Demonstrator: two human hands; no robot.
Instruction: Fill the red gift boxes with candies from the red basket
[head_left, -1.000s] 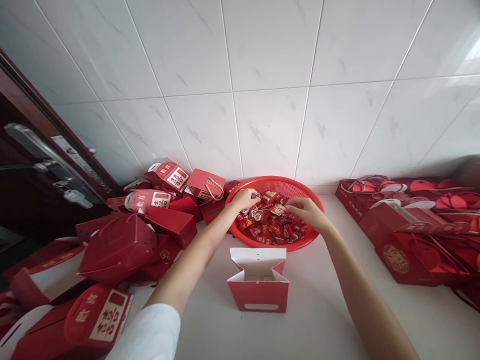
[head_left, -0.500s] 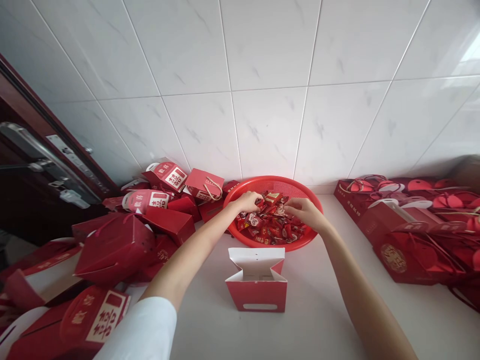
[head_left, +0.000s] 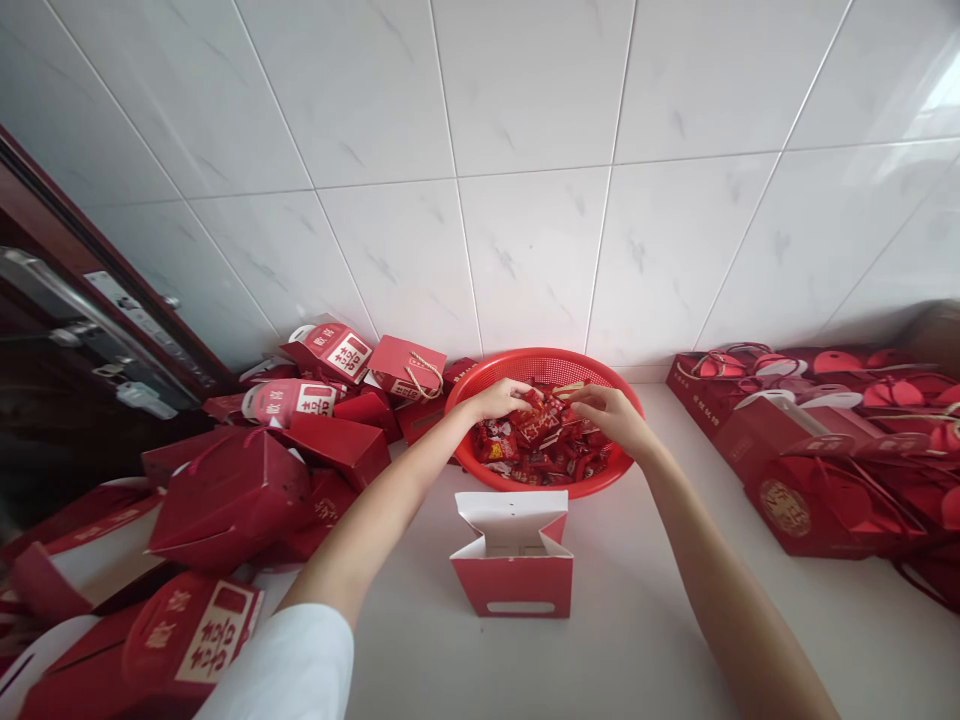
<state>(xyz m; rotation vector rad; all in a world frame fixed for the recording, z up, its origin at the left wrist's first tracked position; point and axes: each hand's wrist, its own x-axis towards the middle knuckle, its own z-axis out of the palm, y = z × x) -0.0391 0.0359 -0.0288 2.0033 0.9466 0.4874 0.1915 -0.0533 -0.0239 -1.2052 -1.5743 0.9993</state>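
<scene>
Heaped in a red plastic basket [head_left: 546, 488] are many small red-wrapped candies [head_left: 551, 425]. On the basket's left side my left hand [head_left: 506, 399] reaches in, fingers curled round a red-wrapped candy. From the right, my right hand [head_left: 609, 412] is over the pile, its fingers bent and apart, touching the candies; nothing clearly shows in its grasp. In front of the basket an upright red paper gift box [head_left: 513, 588] stands with its top spread, showing a white inside.
A jumble of red gift boxes [head_left: 229, 495] covers the left side of the white counter [head_left: 622, 620]. Rows of red boxes with handles [head_left: 810, 450] stand at right. A tiled wall [head_left: 525, 260] rises behind, and a dark door with a metal handle [head_left: 45, 280] is at far left.
Both hands have shifted slightly within the basket, and the candies between them have been turned over and gathered toward the middle. The upright box stays in place.
</scene>
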